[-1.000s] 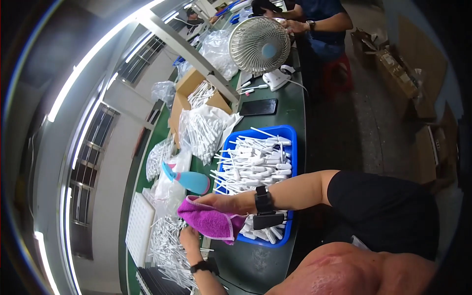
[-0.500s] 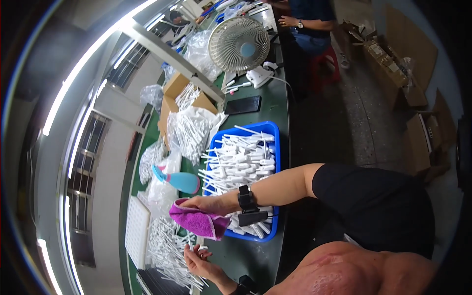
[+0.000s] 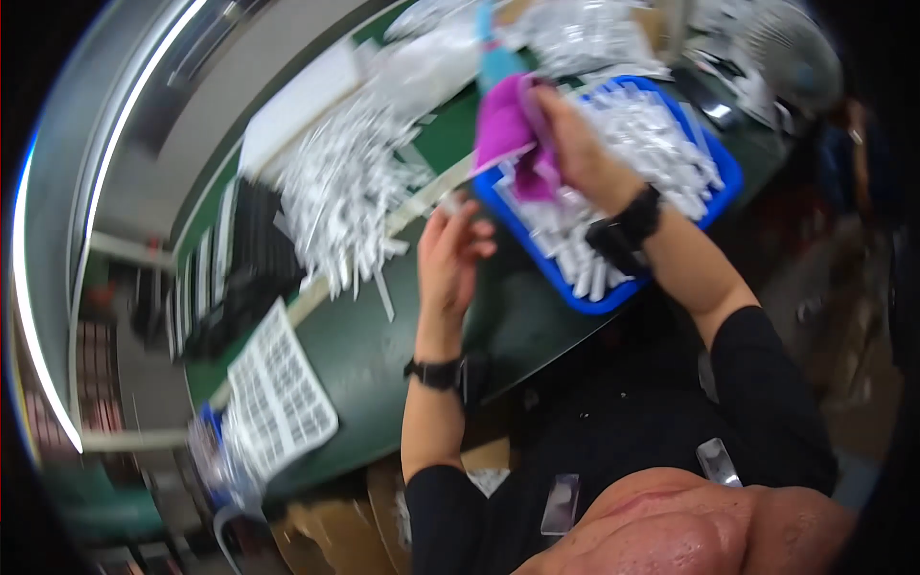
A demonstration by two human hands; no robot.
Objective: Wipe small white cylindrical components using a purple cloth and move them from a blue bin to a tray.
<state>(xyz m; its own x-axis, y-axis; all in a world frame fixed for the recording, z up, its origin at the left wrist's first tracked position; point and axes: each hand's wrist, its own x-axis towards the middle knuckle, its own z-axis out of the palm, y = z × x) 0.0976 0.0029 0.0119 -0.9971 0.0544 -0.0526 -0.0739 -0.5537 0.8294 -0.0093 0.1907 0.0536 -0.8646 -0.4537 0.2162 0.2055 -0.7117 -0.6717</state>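
A purple cloth is bunched in my right hand, over the left edge of a blue plastic basket. Many white plastic stick-like parts fill that basket. My left hand is raised over the table to the left of the basket, its fingers curled. A small whitish piece shows at its fingertips, too blurred to name. Left of this hand lies a loose heap of thin white sticks. A light blue spray bottle stands behind the cloth, partly cut off.
A white tray and a stack of black trays lie beyond the heap. A white sheet with dark squares lies at the table's left. A fan stands far right. Cardboard boxes are below the green table.
The view has swung toward the left, bringing the sheet and the table's left end into sight. The cloth stays in my right hand, and my left hand is still raised beside it.
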